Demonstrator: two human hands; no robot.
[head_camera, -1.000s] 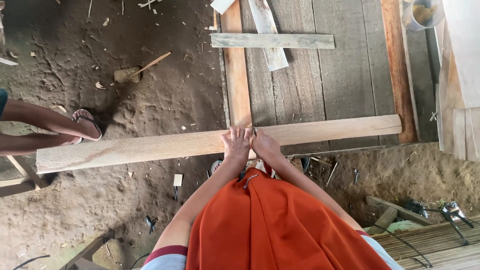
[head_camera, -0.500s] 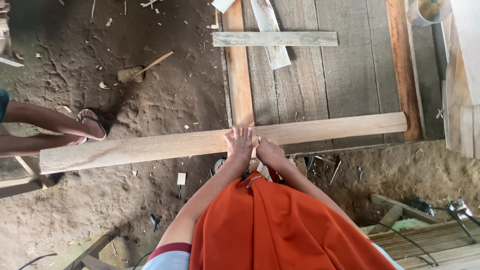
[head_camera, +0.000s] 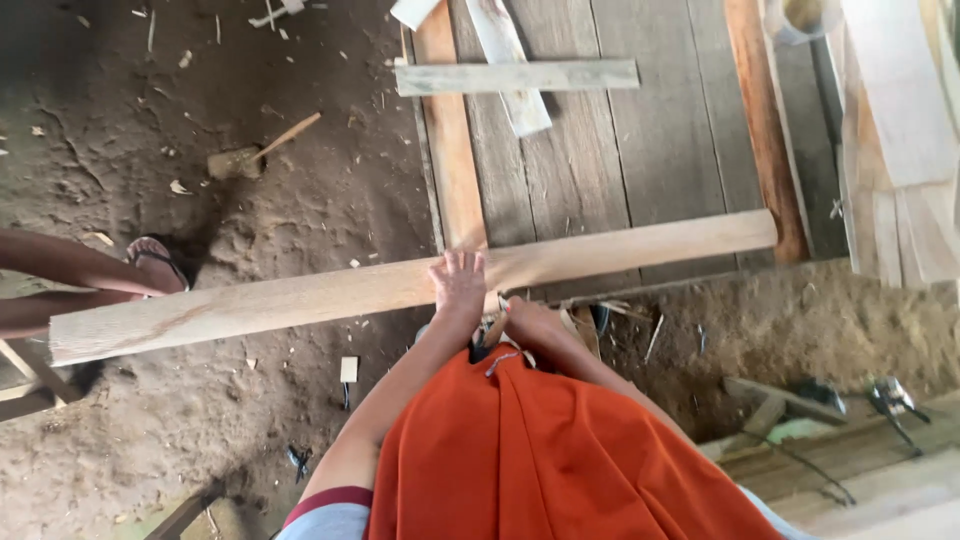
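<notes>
Long plank (head_camera: 330, 295): left hand (head_camera: 458, 283) lies flat on it, fingers spread; right hand (head_camera: 532, 318) curled just below.

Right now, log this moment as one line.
left hand: flat on long plank | right hand: at plank's near edge, grip unclear | plank: lying across wooden platform | another person's foot: by plank's far end

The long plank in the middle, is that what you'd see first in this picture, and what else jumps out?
Yes: the long pale plank runs right across the middle, from the dirt ground onto the dark wooden platform. The left hand lies flat on top of it with fingers spread, while the right hand sits just below its near edge. Next comes the bright orange cloth at the bottom, and another person's sandalled foot at the left.
</notes>
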